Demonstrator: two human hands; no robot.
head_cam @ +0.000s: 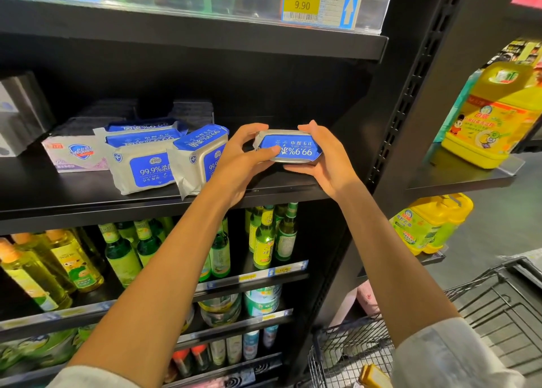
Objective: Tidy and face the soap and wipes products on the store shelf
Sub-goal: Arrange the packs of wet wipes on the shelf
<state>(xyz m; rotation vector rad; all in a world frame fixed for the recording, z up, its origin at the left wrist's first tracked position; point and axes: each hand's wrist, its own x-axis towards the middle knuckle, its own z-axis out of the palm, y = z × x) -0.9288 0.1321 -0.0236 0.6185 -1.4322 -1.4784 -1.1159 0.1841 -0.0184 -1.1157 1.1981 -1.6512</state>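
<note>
At the left end of the shelf [88, 194] lies a boxed soap pack [74, 156], flat, its label facing out. Just beside it stands a stack of wipes packs [143, 164], the front one upright and readable, and a tilted wipes pack [202, 156] leans against that stack, skewed toward the front edge.

My left hand [240, 159] and my right hand [322, 159] both grasp one more wipes pack [289, 147], fingers curled round its two ends, thumbs on its blue face. I hold it at the right part of the shelf, close over the board; I cannot tell whether it touches. Its print reads upside down to me, so I judge I am mid-facing: the next move calls for turning it upright, then setting it in line with the others and straightening the leaning one.

The shelf is black metal, with a price tag [305, 5] on the rail above. Green and yellow bottles [264, 238] fill the shelves below. To the right a yellow jug [492, 115] stands on a side shelf, and a wire cart [484, 314] sits at lower right.
</note>
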